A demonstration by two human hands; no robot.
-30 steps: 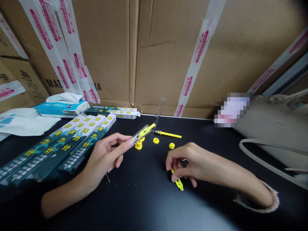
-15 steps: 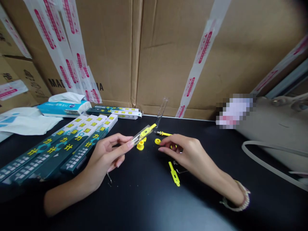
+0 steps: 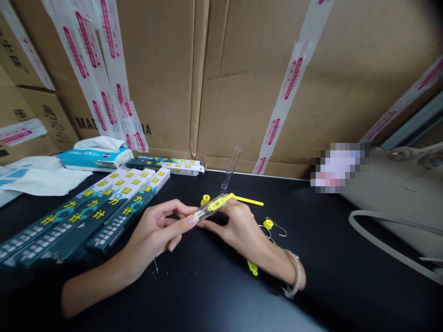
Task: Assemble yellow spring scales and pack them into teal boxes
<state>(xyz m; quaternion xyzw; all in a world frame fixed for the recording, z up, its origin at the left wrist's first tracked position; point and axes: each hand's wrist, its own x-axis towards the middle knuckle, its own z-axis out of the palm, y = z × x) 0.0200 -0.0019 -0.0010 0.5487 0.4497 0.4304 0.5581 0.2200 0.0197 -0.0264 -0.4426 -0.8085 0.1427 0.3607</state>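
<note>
My left hand [image 3: 157,233] pinches a clear spring scale tube [image 3: 204,213] between thumb and fingers. The tube slants up to the right, with a flat yellow piece [image 3: 216,203] inside it. My right hand [image 3: 238,228] is close by, its thumb below the tube and its other fingers mostly hidden behind it. A yellow cap [image 3: 205,199] stands just beyond the tube. Past my right hand lie a yellow rod [image 3: 249,201], a small yellow ring [image 3: 267,224] and wire hooks [image 3: 282,229]. Another flat yellow piece [image 3: 253,268] is partly covered by my right forearm.
A second clear tube [image 3: 231,168] is farther back on the black table [image 3: 207,299]. Several printed boxes [image 3: 114,203] lie at left, near a blue tissue pack [image 3: 95,159]. A large cardboard box [image 3: 166,83] stands behind. At right is a pale bag [image 3: 387,203] with a strap.
My right hand has moved left from the small yellow parts to the tube. The left hand still holds the tube, which sits slightly lower in view.
</note>
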